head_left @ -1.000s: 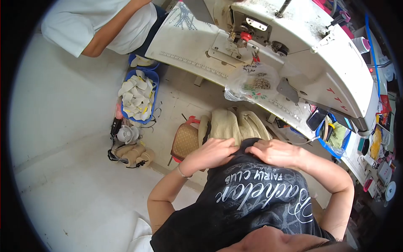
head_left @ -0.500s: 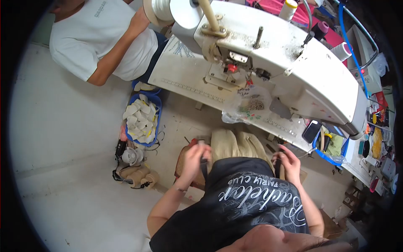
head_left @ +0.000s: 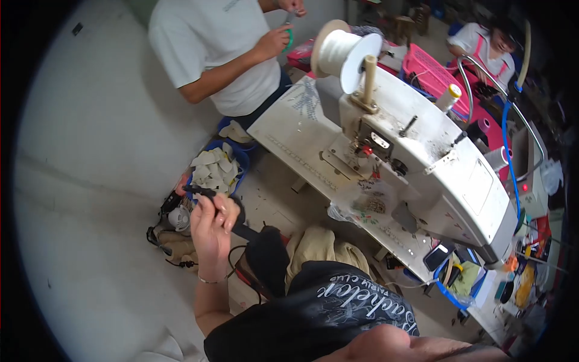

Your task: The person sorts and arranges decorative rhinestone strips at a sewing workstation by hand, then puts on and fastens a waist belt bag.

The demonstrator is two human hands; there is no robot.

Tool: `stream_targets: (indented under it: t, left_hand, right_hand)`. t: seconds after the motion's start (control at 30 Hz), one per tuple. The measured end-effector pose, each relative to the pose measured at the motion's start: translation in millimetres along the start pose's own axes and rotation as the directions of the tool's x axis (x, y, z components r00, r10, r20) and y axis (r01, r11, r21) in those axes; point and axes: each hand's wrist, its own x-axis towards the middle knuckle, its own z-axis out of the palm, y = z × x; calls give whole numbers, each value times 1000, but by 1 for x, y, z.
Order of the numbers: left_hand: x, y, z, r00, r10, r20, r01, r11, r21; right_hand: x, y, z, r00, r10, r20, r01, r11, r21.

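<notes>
My left hand is raised at the left of my body, its fingers closed around a black strap. The dark end of the strap sticks out past my fingertips. Its other end runs down to a wide black piece of fabric beside my hip; I cannot tell exactly what the whole item is. A thin black cord hangs near my wrist. My right hand is out of view. Behind my left hand stands a blue basket full of pale cut pieces.
A large white sewing machine with a thread spool stands in front. A plastic bag and a phone lie on its table. A co-worker in a white shirt holds green-handled scissors. Another person sits beyond a pink basket.
My left hand has moved up and left from my waist, drawing out the black strap and fabric. My right hand has left the view. The camera has turned, shifting the scene.
</notes>
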Motion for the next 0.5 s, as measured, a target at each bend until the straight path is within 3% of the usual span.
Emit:
stream_targets:
  t: [0.17,0.23,0.27,0.33,0.4,0.43,0.47,0.5]
  left_hand:
    - [-5,26,39,935,9,354,-8,1000,-5]
    - [-8,34,57,879,-31,476,13,999,41]
    - [-7,38,67,839,-53,542,27,998,57]
    - [-10,41,86,826,-50,562,23,998,57]
    - [-14,45,103,806,-41,591,-44,991,129]
    - [-16,48,111,796,-32,604,-83,984,160]
    - [-15,51,118,751,-23,660,-200,945,260]
    - [-21,48,125,770,-7,638,-291,886,361]
  right_hand:
    - [30,-1,-2,998,-61,7,61,988,-145]
    - [55,-7,0,970,-243,15,242,956,-169]
    - [82,-3,0,912,-410,25,409,900,-153]
    - [136,-7,10,640,-764,82,768,640,-33]
    - [-61,-191,127,593,-710,380,786,613,-82]
    - [-100,-233,163,441,-655,614,853,519,-60]
    - [-122,-258,196,298,-620,725,917,397,-37]
    - [-116,-266,226,149,-589,794,975,222,-19]
